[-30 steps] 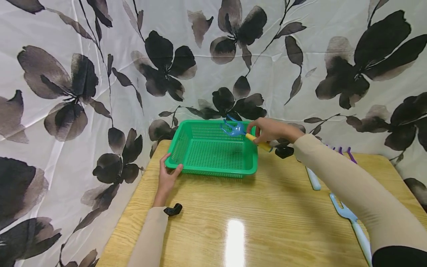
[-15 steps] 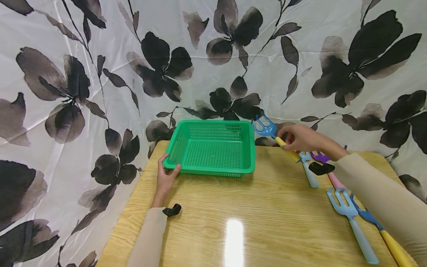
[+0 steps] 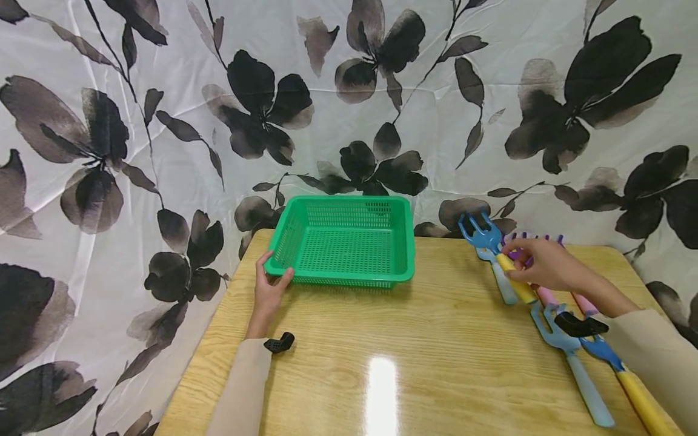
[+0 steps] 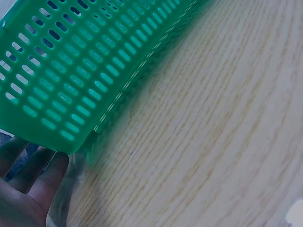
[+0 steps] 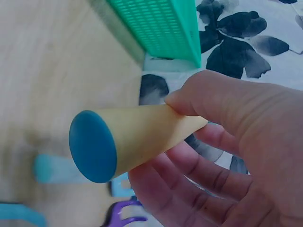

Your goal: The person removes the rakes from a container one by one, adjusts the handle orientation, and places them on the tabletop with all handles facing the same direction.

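Observation:
At the left corner of the green plastic basket (image 3: 349, 248), my left hand (image 3: 268, 297) grips the rim, thumb at the front and fingers along the side. The left wrist view shows those fingers (image 4: 49, 177) against the basket's slotted outer wall (image 4: 85, 71). My right hand (image 3: 545, 263) pinches the yellow handle of a hand fork with blue tines (image 3: 484, 238), over the tools at the table's right. The handle (image 5: 137, 135) with its blue end cap lies between thumb and fingers in the right wrist view. Beneath it in the head view is a pale blue tool (image 3: 504, 286).
A pale blue fork (image 3: 589, 384) and a blue tool with a yellow handle (image 3: 640, 396) lie at the right front of the wooden table (image 3: 436, 363). Purple-and-pink tools lie partly hidden behind my right hand. A floral cloth (image 3: 382, 109) hangs behind the table.
My right hand has carried the blue-and-yellow hand fork from over the basket's right side rightward to the other tools. My left hand stays at the basket's corner.

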### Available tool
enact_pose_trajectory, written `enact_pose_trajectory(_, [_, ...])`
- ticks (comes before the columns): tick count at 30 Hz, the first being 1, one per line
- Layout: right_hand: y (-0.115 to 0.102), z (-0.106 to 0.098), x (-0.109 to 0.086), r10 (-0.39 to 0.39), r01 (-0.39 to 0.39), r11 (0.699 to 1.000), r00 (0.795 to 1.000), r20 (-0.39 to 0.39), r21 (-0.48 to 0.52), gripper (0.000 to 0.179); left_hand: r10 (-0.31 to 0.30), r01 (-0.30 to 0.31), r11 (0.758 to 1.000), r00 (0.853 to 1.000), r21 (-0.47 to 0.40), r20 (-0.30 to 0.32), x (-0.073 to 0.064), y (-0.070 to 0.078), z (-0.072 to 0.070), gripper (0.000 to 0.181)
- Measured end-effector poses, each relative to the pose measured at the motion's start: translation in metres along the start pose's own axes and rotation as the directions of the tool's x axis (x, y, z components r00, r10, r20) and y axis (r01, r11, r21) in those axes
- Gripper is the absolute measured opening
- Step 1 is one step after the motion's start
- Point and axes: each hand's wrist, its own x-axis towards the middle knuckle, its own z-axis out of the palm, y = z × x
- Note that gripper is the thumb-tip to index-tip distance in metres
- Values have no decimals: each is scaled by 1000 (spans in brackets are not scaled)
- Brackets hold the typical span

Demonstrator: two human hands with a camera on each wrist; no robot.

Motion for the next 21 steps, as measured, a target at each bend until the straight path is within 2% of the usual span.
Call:
enact_pose_trajectory(4, [9, 11, -24, 45, -44, 998, 999, -9, 37, 48, -9, 9, 1000, 1000, 18, -2, 0, 1, -1, 75])
enact_pose_trajectory(7, [15, 22, -41, 104, -104, 990, 995, 1, 98, 48, -8, 8, 999, 1000, 31, 1, 1, 1, -1, 76])
enact_pose_trajectory(15, [24, 56, -84, 196, -192, 967, 981, -4, 165, 47, -15, 15, 1000, 1000, 26, 10, -2, 0, -1, 76])
enact_pose_trajectory(21, [27, 78, -109, 271, -282, 934, 959, 76, 221, 52, -11, 11, 1000, 1000, 22, 9, -1, -1, -2, 76])
